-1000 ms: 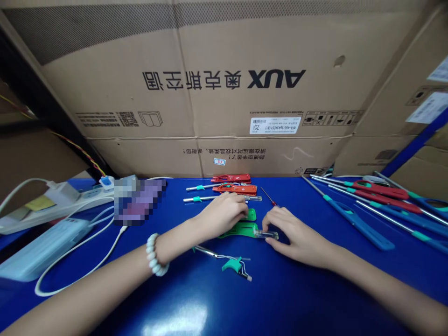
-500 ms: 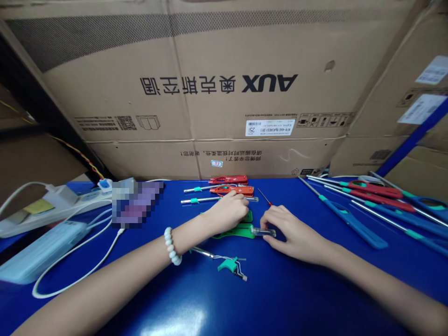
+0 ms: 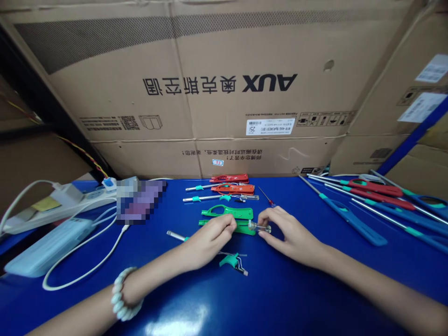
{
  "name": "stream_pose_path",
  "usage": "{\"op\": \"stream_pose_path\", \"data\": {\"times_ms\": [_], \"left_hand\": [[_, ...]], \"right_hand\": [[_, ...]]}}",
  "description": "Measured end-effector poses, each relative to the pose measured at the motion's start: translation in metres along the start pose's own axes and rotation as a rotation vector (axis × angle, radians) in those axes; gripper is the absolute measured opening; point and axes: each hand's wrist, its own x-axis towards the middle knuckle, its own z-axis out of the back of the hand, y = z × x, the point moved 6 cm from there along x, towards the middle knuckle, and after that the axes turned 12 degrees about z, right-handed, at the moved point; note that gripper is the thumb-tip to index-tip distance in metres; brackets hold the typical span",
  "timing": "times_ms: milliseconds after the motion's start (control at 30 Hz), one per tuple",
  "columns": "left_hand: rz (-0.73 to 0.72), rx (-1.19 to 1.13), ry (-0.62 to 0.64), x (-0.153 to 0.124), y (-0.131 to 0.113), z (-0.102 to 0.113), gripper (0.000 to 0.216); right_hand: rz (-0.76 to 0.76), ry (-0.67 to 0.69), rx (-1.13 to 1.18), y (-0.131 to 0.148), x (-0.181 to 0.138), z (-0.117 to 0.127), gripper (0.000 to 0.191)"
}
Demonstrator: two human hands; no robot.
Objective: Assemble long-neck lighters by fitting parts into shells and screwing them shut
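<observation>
Two green plastic handle halves [image 3: 229,212] lie side by side on the blue table [image 3: 280,289] in front of me. My left hand [image 3: 210,240] is curled, its fingertips pinching the near green half at its left part. My right hand [image 3: 285,231] is closed on a small clear tube [image 3: 259,227] that sits at the right end of that green half. Just below my left hand lie a thin metal rod [image 3: 175,234] and a teal trigger piece with wires [image 3: 233,261].
Red lighter handles with metal rods [image 3: 231,186] lie behind the green parts. Long red and blue lighters [image 3: 367,205] fill the right side. A power strip [image 3: 56,207], a white cable [image 3: 84,270] and a pale box [image 3: 42,247] sit left. A large cardboard box [image 3: 224,93] walls the back.
My left hand has drawn back toward me off the green halves, uncovering both of them, and now pinches the near one. My right hand has stayed on the clear tube.
</observation>
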Motion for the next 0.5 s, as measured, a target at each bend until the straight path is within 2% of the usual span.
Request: {"op": "stream_pose_path", "data": {"times_ms": [133, 300, 500], "left_hand": [[-0.008, -0.114, 0.013, -0.009, 0.001, -0.005, 0.028], [-0.026, -0.226, 0.02, -0.007, 0.002, -0.005, 0.024], [-0.007, -0.237, 0.001, -0.009, 0.004, -0.004, 0.019]], "right_hand": [[0.058, -0.08, 0.031, 0.007, -0.004, -0.012, 0.005], [0.051, -0.141, 0.071, 0.009, -0.008, -0.023, 0.006], [0.124, -0.164, 0.037, 0.012, -0.009, -0.025, 0.02]]}}
